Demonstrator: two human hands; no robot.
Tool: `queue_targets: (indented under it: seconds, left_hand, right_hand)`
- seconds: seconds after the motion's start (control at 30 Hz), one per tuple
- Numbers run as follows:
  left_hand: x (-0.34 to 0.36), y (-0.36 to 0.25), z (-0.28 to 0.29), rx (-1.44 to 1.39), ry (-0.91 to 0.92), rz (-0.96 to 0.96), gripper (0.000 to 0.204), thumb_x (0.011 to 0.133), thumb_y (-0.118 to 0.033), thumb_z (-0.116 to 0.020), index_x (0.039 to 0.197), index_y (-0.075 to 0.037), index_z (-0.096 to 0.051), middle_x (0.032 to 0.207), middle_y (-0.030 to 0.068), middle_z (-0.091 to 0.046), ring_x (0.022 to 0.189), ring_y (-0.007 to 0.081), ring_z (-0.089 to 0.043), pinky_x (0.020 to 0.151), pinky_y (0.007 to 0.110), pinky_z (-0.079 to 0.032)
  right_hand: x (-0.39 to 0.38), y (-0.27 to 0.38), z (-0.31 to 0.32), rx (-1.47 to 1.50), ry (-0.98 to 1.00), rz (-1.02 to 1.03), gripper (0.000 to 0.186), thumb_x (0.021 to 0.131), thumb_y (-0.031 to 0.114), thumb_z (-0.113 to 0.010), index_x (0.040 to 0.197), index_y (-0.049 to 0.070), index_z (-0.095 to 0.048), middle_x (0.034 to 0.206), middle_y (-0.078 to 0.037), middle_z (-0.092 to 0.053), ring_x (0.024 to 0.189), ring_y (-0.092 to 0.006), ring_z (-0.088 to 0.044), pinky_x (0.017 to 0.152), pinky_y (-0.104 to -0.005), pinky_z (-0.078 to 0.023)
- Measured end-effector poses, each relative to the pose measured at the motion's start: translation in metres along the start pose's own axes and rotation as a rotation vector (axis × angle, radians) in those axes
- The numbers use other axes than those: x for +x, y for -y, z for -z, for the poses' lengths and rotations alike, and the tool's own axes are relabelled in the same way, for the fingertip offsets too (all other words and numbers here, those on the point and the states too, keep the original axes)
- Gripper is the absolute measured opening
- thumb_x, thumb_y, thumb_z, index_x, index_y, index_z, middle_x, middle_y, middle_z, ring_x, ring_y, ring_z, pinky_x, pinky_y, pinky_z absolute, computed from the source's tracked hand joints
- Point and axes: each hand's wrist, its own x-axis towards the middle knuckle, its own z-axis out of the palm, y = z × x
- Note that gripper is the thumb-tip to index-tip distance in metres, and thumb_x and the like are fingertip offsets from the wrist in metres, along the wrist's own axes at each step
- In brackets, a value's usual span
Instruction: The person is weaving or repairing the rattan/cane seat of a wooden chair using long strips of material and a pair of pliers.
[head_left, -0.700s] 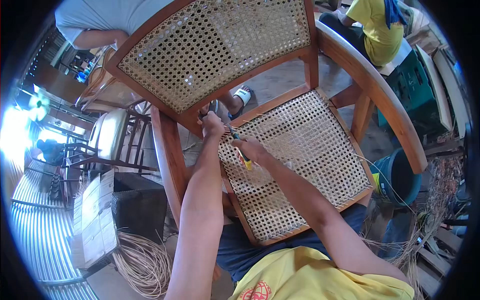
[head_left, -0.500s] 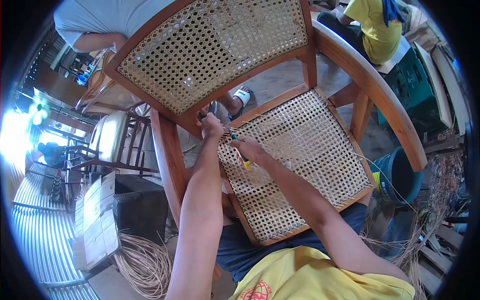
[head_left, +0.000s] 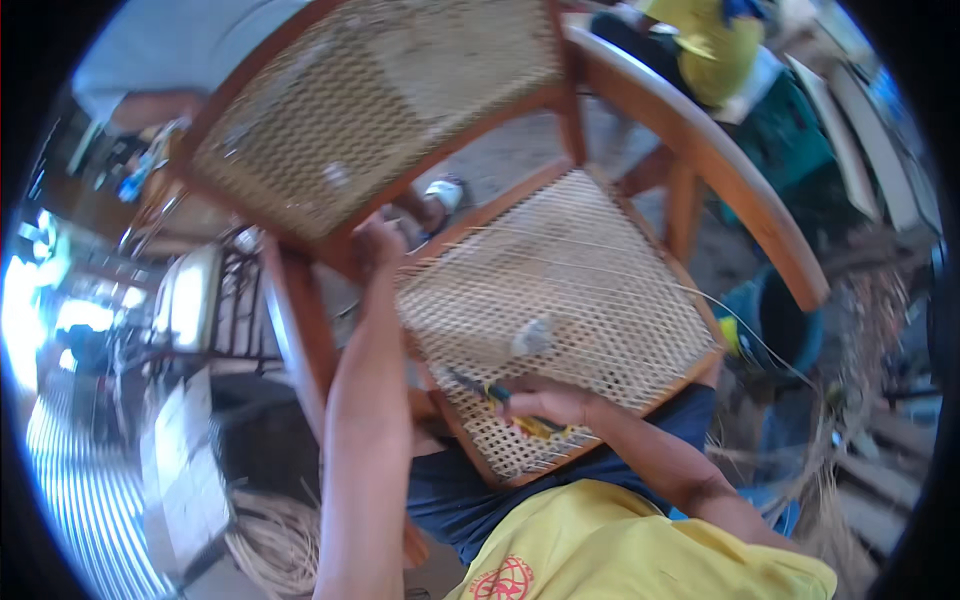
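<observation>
A wooden armchair with a woven cane seat (head_left: 600,290) and a cane backrest (head_left: 330,130) stands over my lap. My right hand (head_left: 555,400) is closed around a pointed hand tool (head_left: 495,391) with green and yellow on its handle. It hovers over the near left part of the seat, its dark tip toward the left rail. My left hand (head_left: 380,242) is at the seat's far left corner, by the backrest's lower rail; its fingers are blurred and partly hidden. Loose cane strands (head_left: 600,265) run across the seat. A small whitish thing (head_left: 533,338) lies mid-seat.
At the right stand a dark bucket (head_left: 785,325) and a green crate (head_left: 790,145). Cane coils (head_left: 275,540) lie at the lower left beside an opened cardboard box (head_left: 185,470). A person in yellow (head_left: 715,50) and one in pale clothes (head_left: 190,50) are beyond the chair.
My right hand has drawn the tool back from beside my left hand to the near left part of the seat. My left hand stays by the far corner. The whole view has shifted and blurred.
</observation>
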Motion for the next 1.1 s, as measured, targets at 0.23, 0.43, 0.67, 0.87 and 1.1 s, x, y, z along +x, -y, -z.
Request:
queue_targets:
  seconds: [0.23, 0.43, 0.67, 0.87, 1.1]
  left_hand:
    - [-0.038, -0.114, -0.009, -0.034, 0.192, -0.343, 0.029, 0.089, -0.032, -0.067, 0.089, -0.003, -0.068, 0.085, 0.0202, -0.068, 0.08, 0.0413, -0.064, 0.075, 0.049, -0.05]
    - [-0.131, -0.283, -0.023, -0.384, 0.794, -0.625, 0.026, 0.098, -0.028, -0.061, 0.099, -0.003, -0.068, 0.079, 0.02, -0.067, 0.072, 0.0347, -0.066, 0.067, 0.043, -0.05]
    - [-0.172, -0.411, -0.064, -0.536, 1.152, -0.879, 0.025, 0.095, -0.023, -0.064, 0.109, -0.003, -0.07, 0.093, 0.015, -0.072, 0.086, 0.0235, -0.069, 0.077, 0.036, -0.052]
    - [-0.162, -0.44, -0.092, -0.313, 1.376, -1.063, 0.024, 0.088, -0.017, -0.07, 0.108, -0.006, -0.072, 0.089, 0.0097, -0.073, 0.082, 0.0186, -0.067, 0.076, 0.033, -0.052]
    - [-0.149, -0.456, -0.055, -0.427, 1.412, -1.022, 0.023, 0.082, -0.018, -0.077, 0.101, -0.006, -0.074, 0.085, 0.0066, -0.073, 0.081, 0.0165, -0.066, 0.077, 0.032, -0.051]
  right_hand:
    - [-0.151, -0.049, 0.027, 0.025, -0.331, 0.049, 0.026, 0.093, 0.028, -0.061, 0.101, 0.003, -0.06, 0.083, -0.004, -0.061, 0.075, -0.0106, -0.061, 0.067, -0.0262, -0.049]
    - [-0.241, -0.056, 0.052, 0.009, -0.833, 0.058, 0.031, 0.089, 0.033, -0.063, 0.101, 0.005, -0.059, 0.082, -0.003, -0.059, 0.072, -0.0104, -0.059, 0.067, -0.0273, -0.049]
    - [-0.261, -0.03, 0.076, -0.149, -0.933, -0.036, 0.053, 0.085, 0.037, -0.065, 0.123, 0.0, -0.062, 0.082, -0.005, -0.061, 0.071, -0.0123, -0.059, 0.067, -0.0285, -0.049]
    - [-0.267, -0.008, 0.112, -0.21, -0.894, -0.116, 0.059, 0.083, 0.035, -0.067, 0.13, 0.0, -0.06, 0.086, -0.005, -0.063, 0.07, -0.0121, -0.06, 0.067, -0.0275, -0.049]
    - [-0.265, 0.001, 0.117, -0.463, -0.77, -0.124, 0.067, 0.083, 0.041, -0.068, 0.132, -0.003, -0.058, 0.095, -0.011, -0.066, 0.081, -0.0179, -0.062, 0.075, -0.0325, -0.05]
